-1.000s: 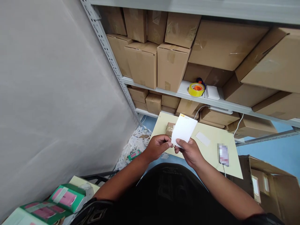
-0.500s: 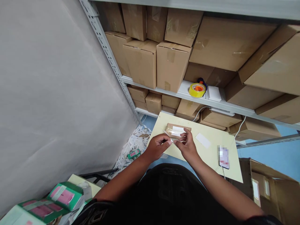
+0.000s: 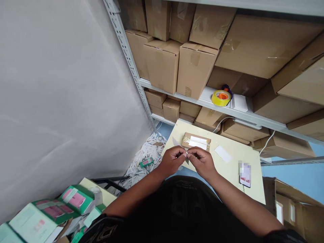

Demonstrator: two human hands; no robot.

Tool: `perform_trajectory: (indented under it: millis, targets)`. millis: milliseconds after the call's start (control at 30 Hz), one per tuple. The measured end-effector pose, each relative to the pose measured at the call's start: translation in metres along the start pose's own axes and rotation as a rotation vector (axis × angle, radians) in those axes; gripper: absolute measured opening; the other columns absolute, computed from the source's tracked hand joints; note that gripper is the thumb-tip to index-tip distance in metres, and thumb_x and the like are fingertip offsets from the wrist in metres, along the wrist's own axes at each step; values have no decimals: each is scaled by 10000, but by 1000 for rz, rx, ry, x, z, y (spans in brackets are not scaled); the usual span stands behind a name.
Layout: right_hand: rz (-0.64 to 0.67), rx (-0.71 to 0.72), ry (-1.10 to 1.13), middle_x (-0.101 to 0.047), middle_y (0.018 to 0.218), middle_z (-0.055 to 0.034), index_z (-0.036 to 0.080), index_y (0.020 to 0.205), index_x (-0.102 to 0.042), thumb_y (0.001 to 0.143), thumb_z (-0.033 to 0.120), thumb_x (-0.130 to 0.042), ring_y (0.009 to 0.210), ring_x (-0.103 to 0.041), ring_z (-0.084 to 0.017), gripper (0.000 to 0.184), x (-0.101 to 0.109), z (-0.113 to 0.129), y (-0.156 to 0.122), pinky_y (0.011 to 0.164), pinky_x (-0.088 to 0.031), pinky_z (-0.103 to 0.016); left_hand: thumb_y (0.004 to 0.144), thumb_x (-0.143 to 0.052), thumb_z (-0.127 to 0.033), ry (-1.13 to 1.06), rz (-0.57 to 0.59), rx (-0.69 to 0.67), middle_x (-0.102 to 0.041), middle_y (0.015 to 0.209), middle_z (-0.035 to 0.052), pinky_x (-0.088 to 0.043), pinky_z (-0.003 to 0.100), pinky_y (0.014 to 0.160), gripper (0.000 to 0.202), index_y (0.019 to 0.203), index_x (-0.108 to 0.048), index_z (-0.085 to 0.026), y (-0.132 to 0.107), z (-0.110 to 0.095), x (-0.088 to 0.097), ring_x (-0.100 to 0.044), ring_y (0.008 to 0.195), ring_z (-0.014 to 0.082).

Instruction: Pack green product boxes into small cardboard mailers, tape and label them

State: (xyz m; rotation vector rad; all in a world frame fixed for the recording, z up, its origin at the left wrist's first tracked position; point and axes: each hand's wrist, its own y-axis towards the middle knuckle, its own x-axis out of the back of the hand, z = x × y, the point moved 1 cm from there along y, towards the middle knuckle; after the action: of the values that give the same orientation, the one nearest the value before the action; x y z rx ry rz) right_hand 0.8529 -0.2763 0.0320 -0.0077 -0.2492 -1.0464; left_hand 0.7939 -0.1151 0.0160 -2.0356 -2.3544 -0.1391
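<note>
Presently, the left hand point(image 3: 174, 160) and the right hand point(image 3: 203, 163) are close together above the near edge of the pale yellow table point(image 3: 231, 173), and both are closed, pinching between them one thin sheet point(image 3: 176, 142), which is seen almost from its edge. Just beyond the hands, a brown parcel point(image 3: 187, 141) lies on the table, bearing a white label point(image 3: 198, 143). To its right lie a white slip point(image 3: 222, 153) and, nearer, a phone point(image 3: 245, 180).

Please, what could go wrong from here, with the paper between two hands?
The paper pinched between the left hand and right hand might crease or tear. The phone lies near the edge of the table and could get knocked off. The yellow tape roll sits near the edge of the shelf; a bump might drop it.
</note>
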Motion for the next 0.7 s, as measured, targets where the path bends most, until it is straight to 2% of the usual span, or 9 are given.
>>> perform_trajectory:
  millis: [100, 267, 333, 433, 567, 700]
  targets:
    - [-15, 22, -58, -759, 881, -42, 270, 912, -790, 902, 390, -698, 807, -673, -222, 152, -7, 2, -2, 779, -525, -362, 901, -639, -341, 52, -60, 4, -581, 657, -29, -426, 242, 645, 221, 747, -645, -183, -4, 0, 3, -526, 635, 118]
    - [-17, 77, -147, -748, 866, -35, 275, 868, -757, 941, 353, -636, 847, -671, -231, 162, -20, 2, -4, 830, -505, -366, 908, -609, -312, 126, -81, -29, -575, 679, -25, -412, 244, 651, 224, 725, -625, -184, -13, 1, 8, -515, 649, 118]
    - [-57, 56, -166, -723, 836, -27, 268, 838, -729, 942, 364, -621, 824, -647, -225, 178, -24, -1, -3, 813, -491, -354, 901, -598, -304, 113, -94, -32, -568, 685, -26, -412, 244, 657, 213, 725, -615, -186, -16, 4, 12, -510, 650, 118]
    - [-154, -50, -110, -668, 780, -12, 247, 818, -676, 944, 427, -596, 760, -596, -209, 233, -26, -7, 2, 741, -472, -324, 856, -595, -281, 89, -132, -12, -547, 691, -30, -400, 240, 651, 175, 709, -594, -187, -20, 17, 24, -497, 654, 118]
    - [-246, -173, 8, -626, 746, 2, 237, 810, -642, 928, 488, -585, 727, -551, -197, 283, -22, -15, 14, 682, -443, -297, 761, -570, -263, 151, -239, 66, -497, 635, -39, -372, 238, 624, 109, 676, -573, -194, -28, 50, 62, -459, 623, 123]
    - [-296, -242, 40, -621, 719, 11, 229, 789, -655, 877, 500, -620, 690, -522, -186, 287, -23, -19, 21, 624, -397, -284, 702, -562, -248, 403, -292, 186, -506, 611, -35, -360, 243, 627, 72, 650, -573, -200, -44, 94, 123, -467, 624, 135]
